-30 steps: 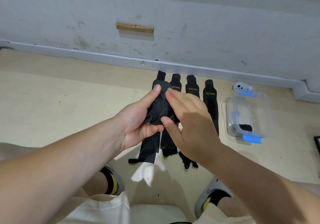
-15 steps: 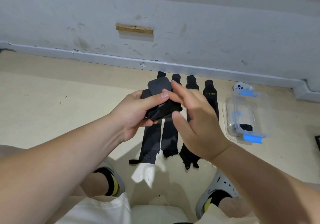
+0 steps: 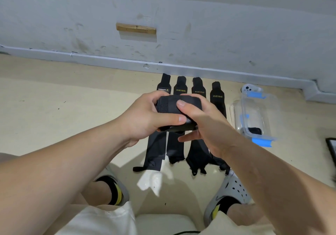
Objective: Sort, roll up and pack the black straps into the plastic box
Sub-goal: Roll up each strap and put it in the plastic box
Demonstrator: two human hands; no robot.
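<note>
As both hands (image 3: pixel 143 118) (image 3: pixel 209 127) clasp strap (image 3: pixel 168 107), grip snug

wood block (image 3: pixel 136 28) on wall | wht paper scrap (image 3: pixel 151 182) on floor | grey clog (image 3: pixel 231 193) on foot

Beige floor (image 3: pixel 63 116) carries four flat black straps (image 3: pixel 217 98) beside a plastic box (image 3: pixel 269 107).

Open floor (image 3: pixel 63 98) left of straps (image 3: pixel 216 89)
</note>
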